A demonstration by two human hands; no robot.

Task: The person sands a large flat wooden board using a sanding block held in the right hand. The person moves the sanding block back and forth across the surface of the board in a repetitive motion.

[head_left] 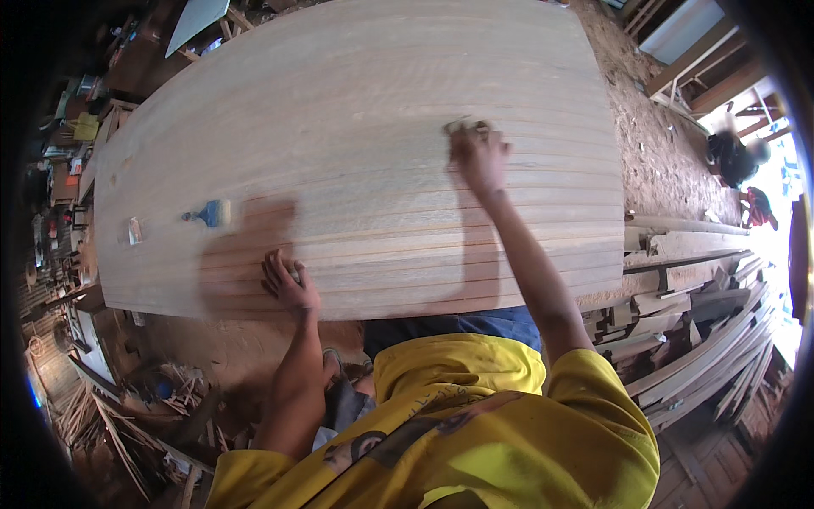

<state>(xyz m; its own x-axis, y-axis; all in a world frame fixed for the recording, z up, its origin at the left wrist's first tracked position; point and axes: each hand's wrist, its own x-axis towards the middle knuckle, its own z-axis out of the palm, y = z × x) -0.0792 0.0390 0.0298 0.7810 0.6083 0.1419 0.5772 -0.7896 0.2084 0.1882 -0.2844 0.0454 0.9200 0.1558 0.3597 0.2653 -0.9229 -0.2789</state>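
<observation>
A broad, pale wooden panel (pixel 339 102), lined with grooves, spreads beneath both hands. The right hand (pixel 481 157) closes over a small blurred object (pixel 458 129); whether the left hand (pixel 292 284), near the panel's close edge, grips anything, I cannot tell. Beyond its fingertips, leftward, lies a blue brush (pixel 208 214). Right of both hands, planks (pixel 695 248) pile on earthen floor (pixel 657 161).

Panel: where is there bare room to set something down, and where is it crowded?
The panel is bare beyond the brush and right hand, and between those two. More crowded near-left: brush, pale item, left hand.
</observation>
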